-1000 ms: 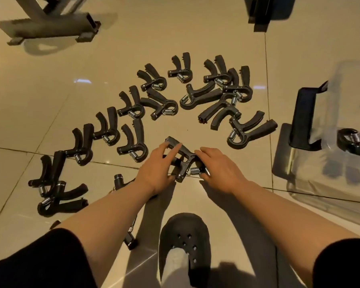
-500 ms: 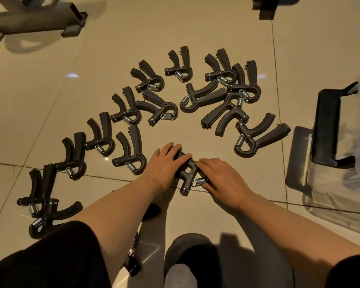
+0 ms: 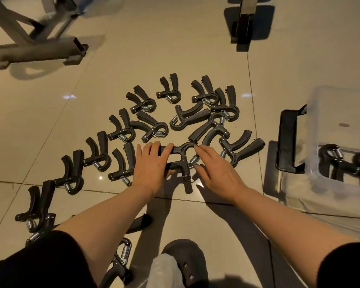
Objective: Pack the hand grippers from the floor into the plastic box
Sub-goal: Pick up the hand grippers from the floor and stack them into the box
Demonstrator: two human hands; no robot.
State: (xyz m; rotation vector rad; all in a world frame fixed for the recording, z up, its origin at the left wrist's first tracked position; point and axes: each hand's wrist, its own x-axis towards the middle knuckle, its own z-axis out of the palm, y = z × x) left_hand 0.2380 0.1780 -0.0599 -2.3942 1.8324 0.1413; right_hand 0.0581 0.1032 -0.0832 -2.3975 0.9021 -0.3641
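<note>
Several black hand grippers with steel springs lie spread over the tiled floor (image 3: 195, 48). Both my hands hold one hand gripper (image 3: 180, 157) just above the floor, its shadow under it. My left hand (image 3: 152, 165) is closed around its two handles, which point left. My right hand (image 3: 216, 169) grips the curved head and spring end. The clear plastic box (image 3: 341, 190) stands at the right, apart from my hands, with two hand grippers (image 3: 345, 163) inside. Nearest loose ones: a gripper (image 3: 124, 163) beside my left hand, a gripper (image 3: 240, 147) beyond my right.
A black lid (image 3: 287, 142) lies against the box's left side. A metal equipment frame (image 3: 40, 48) stands at the far left, a dark post foot (image 3: 243, 23) at the far middle. My dark shoe (image 3: 185, 262) is at the bottom, a gripper (image 3: 121, 260) beside it.
The gripper between my hands has turned so its handles point left and it has come a little off the floor. My left hand has wrapped around the handles.
</note>
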